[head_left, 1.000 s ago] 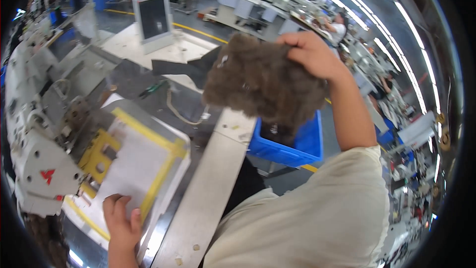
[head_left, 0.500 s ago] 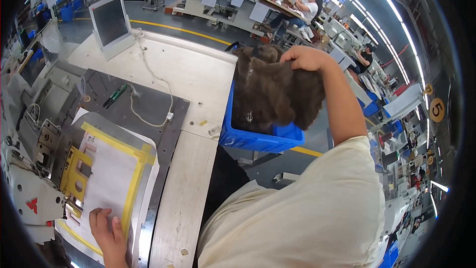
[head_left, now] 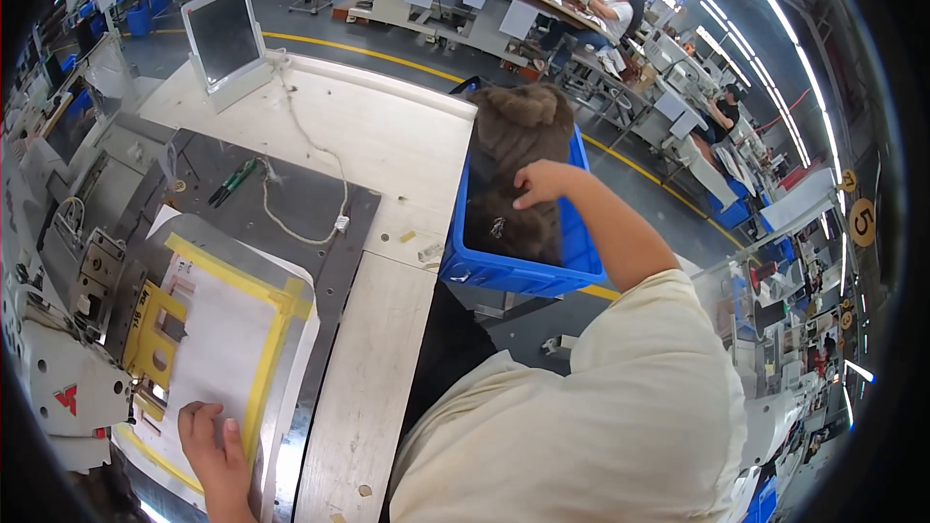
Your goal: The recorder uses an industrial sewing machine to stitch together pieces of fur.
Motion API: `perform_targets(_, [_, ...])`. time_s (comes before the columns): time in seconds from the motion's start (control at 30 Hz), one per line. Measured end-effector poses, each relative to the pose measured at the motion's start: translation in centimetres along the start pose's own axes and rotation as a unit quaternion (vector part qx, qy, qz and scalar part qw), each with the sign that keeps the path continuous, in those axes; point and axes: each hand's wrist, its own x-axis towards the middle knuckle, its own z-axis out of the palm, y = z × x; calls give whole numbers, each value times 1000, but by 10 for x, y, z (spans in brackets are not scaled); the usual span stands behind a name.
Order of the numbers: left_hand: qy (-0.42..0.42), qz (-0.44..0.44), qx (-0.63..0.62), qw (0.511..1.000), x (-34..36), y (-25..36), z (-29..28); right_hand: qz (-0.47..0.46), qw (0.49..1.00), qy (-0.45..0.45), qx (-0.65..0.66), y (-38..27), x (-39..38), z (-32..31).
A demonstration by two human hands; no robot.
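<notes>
My left hand rests on a white sheet edged with yellow tape, fingers slightly curled and apart, holding nothing. The sheet lies beside a yellow cut-out plate under a white machine head. My right hand is over a blue bin at the right side of the table, thumb and fingers apart at the brown furry pieces piled inside; it grips none that I can see.
A tablet on a stand, a coiled cord and green snips sit on the white table and dark plate. Co-workers sit at machines beyond a yellow-lined aisle.
My right hand has brought the furry piece down into the bin and now has its fingers apart over it. My left hand has stayed on the taped sheet. The head view has shifted.
</notes>
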Motion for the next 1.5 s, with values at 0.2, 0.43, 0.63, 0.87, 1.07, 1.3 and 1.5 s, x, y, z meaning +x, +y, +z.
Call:
perform_targets(0.2, [-7, -1, 3, 1000, -2, 2, 1, 11, 998, 61, -24, 1, 23, 73])
perform_targets(0.43, [-15, 11, 13, 1000, 9, 2, 11, 79, 995, 53, -5, 3, 38, 158])
perform_targets(0.63, [14, 11, 36, 999, 4, 0, 1, 80, 995, 66, -1, -10, 72, 144])
perform_targets(0.87, [67, 49, 54, 995, 13, -2, 11, 102, 988, 22, -114, -119, 8, 24])
perform_targets(1.07, [73, 43, 95, 992, 10, 12, 15, -185, 964, 189, -11, -232, -24, -47])
perform_targets(1.3, [-199, -125, 324, 916, -66, 27, -97, -515, 842, 84, 138, -399, -47, -48])
perform_targets(1.5, [0, -467, 411, 783, -225, 72, -220, -576, 785, 81, 212, -429, -25, -19])
